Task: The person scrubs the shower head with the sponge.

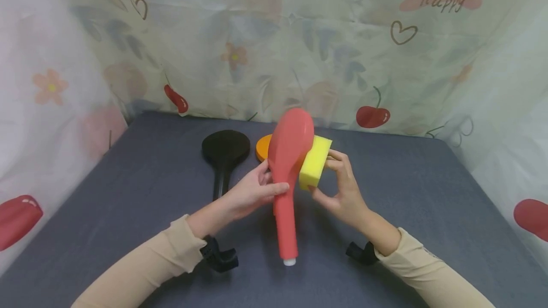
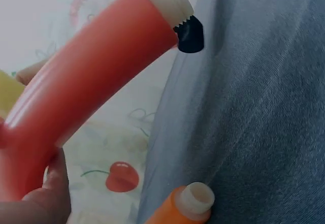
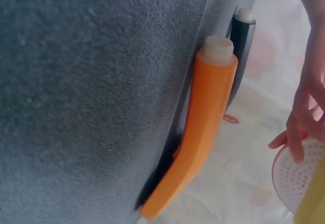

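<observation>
Upright over the table, a red shower head [image 1: 292, 146] has its back towards the head camera and its white-tipped handle pointing down. My left hand [image 1: 252, 190] grips it at the neck, thumb across the front and fingers behind. Between thumb and fingers my right hand [image 1: 344, 193] pinches a yellow sponge block [image 1: 316, 161] against the right edge of the shower head. In the right wrist view the perforated white spray face [image 3: 292, 176] shows beside the sponge [image 3: 314, 198], and left-hand fingers [image 3: 295, 137] reach over its rim.
On the dark grey table [image 1: 107, 203] lie a black shower head [image 1: 226, 149] at the left and an orange shower head [image 3: 208, 112] behind the red one. Black wrist mounts [image 1: 220, 255] hang under both forearms. A printed curtain [image 1: 299, 51] borders the table at back and sides.
</observation>
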Demonstrator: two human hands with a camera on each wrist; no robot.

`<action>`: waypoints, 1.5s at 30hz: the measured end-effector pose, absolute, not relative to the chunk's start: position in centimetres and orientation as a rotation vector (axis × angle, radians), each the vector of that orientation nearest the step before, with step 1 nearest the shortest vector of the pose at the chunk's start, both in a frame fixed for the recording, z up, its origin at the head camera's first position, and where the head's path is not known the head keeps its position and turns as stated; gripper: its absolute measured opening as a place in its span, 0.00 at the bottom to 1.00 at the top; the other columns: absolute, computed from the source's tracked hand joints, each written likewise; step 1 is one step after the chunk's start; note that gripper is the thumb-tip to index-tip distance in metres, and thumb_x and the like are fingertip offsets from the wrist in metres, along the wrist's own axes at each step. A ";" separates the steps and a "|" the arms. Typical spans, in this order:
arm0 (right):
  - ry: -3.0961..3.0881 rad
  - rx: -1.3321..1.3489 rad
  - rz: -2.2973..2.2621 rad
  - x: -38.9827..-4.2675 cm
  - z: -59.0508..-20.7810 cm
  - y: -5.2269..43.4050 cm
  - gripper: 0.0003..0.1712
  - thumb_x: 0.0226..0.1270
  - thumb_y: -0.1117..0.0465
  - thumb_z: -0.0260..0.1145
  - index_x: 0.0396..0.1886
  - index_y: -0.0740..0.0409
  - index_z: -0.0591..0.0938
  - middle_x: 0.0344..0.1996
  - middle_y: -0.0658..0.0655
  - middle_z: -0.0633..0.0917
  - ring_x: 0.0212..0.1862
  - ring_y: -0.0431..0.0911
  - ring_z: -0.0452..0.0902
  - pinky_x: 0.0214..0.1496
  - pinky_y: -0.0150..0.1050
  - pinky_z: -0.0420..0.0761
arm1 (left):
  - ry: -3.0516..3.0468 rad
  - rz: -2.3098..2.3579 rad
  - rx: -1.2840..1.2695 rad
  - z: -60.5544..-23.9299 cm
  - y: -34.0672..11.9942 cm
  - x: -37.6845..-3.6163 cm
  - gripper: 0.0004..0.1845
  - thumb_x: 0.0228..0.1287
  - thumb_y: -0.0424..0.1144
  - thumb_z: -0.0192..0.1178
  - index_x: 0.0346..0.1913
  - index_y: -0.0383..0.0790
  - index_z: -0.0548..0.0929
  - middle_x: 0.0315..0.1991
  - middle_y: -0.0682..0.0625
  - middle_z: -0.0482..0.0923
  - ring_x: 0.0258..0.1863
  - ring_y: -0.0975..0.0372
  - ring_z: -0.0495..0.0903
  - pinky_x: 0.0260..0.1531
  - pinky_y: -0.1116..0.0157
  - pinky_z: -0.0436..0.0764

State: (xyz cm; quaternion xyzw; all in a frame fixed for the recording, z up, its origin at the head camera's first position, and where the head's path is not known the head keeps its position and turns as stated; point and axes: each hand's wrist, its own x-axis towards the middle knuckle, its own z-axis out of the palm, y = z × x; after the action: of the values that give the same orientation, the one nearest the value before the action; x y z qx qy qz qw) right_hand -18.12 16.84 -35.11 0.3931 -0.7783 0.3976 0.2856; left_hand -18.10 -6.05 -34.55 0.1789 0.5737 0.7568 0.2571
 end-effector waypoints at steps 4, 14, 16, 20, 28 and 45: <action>-2.067 1.080 1.025 -18.2 -34.7 16.7 0.29 0.63 0.46 0.58 0.47 0.68 0.68 0.55 0.67 0.67 0.62 0.49 0.63 0.60 0.36 0.70 | 1.716 1.975 0.428 -34.2 -5.7 -17.9 0.35 0.58 0.40 0.65 0.66 0.47 0.59 0.58 0.45 0.69 0.50 0.57 0.76 0.54 0.58 0.79; -2.131 1.082 0.943 -17.9 -34.1 16.2 0.29 0.44 0.73 0.69 0.49 0.63 0.70 0.55 0.68 0.68 0.58 0.57 0.65 0.50 0.47 0.75 | 1.818 2.019 0.311 -34.5 -5.2 -17.5 0.30 0.60 0.39 0.62 0.65 0.44 0.64 0.59 0.44 0.72 0.51 0.57 0.78 0.57 0.59 0.76; -2.150 1.076 0.937 -17.9 -33.9 16.1 0.29 0.43 0.73 0.69 0.49 0.63 0.70 0.55 0.67 0.68 0.58 0.58 0.65 0.49 0.52 0.74 | 1.769 2.045 0.310 -34.6 -5.2 -17.5 0.31 0.62 0.37 0.60 0.66 0.42 0.62 0.61 0.42 0.71 0.51 0.58 0.78 0.58 0.59 0.74; -2.176 1.064 0.940 -18.1 -33.6 15.9 0.30 0.44 0.71 0.70 0.50 0.62 0.70 0.55 0.66 0.69 0.57 0.57 0.65 0.50 0.56 0.69 | 1.719 2.031 0.349 -34.6 -5.4 -17.6 0.31 0.64 0.37 0.57 0.68 0.40 0.59 0.61 0.38 0.71 0.50 0.58 0.78 0.59 0.58 0.74; -2.211 1.052 0.903 -18.3 -33.0 15.7 0.30 0.46 0.68 0.70 0.52 0.58 0.71 0.56 0.65 0.69 0.57 0.56 0.66 0.48 0.53 0.66 | 1.693 1.971 0.399 -34.5 -5.2 -17.4 0.29 0.65 0.39 0.56 0.67 0.38 0.62 0.57 0.38 0.70 0.45 0.61 0.77 0.58 0.59 0.76; -2.383 0.751 0.795 -21.1 -32.3 15.7 0.27 0.56 0.59 0.66 0.58 0.52 0.74 0.58 0.65 0.71 0.58 0.59 0.67 0.50 0.55 0.65 | 1.732 1.985 0.321 -35.2 -4.6 -16.9 0.28 0.63 0.34 0.54 0.64 0.35 0.59 0.59 0.36 0.72 0.46 0.60 0.81 0.54 0.58 0.77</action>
State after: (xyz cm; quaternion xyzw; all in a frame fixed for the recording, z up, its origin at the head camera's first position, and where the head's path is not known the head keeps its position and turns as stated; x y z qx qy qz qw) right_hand -21.09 15.70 -32.27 0.2768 -0.8784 0.2931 0.2567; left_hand -16.94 -4.62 -35.22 0.1175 0.6333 0.7259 0.2413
